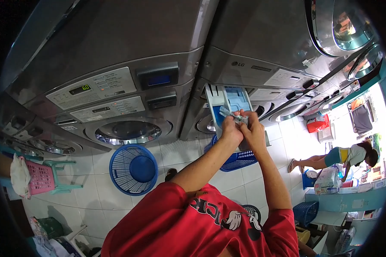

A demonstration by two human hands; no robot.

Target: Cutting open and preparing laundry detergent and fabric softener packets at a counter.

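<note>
My left hand [233, 130] and my right hand [251, 123] meet over the pulled-out detergent drawer [217, 99] of an LG washing machine. Between them they pinch a small clear plastic sachet [226, 112], which is crumpled, with part of it hidden by the fingers. Blue liquid or a blue surface shows in the drawer's near compartment; I cannot tell which. The other compartment has a light blue insert [238, 99]. Below the drawer stands a blue plastic laundry basket [239, 162], partly behind my arms.
A round blue basket [133, 169] stands on the tiled floor before a front-loading washer [128, 131]. Pink basket [41, 177] and green stool [62, 176] are at left. A person [347, 155] bends over a packed bag [328, 181] at right, by a counter [347, 197].
</note>
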